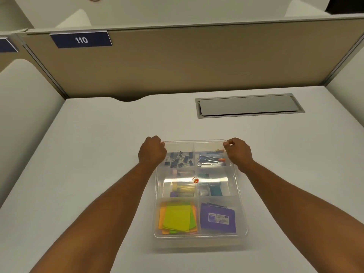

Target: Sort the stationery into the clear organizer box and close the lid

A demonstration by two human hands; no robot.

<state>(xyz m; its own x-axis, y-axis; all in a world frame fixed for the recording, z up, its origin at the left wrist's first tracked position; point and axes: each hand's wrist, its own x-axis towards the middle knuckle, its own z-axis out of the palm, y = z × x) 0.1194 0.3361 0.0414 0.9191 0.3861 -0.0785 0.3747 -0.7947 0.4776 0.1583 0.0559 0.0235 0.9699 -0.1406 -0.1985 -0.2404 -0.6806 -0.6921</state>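
- We are seeing the clear organizer box (199,240) sitting on the white table (98,154), lid (197,180) lying over it
- Our left hand (152,151) is gripping the far left corner, fingers curled shut on the lid edge
- Our right hand (238,152) is pinching the far right corner the same way
- Inside we are seeing black binder clips (180,159) far left, sticky notes (177,217) near left, a purple case (217,218) near right
- A sign reading 110 (80,39) is hanging on the divider behind
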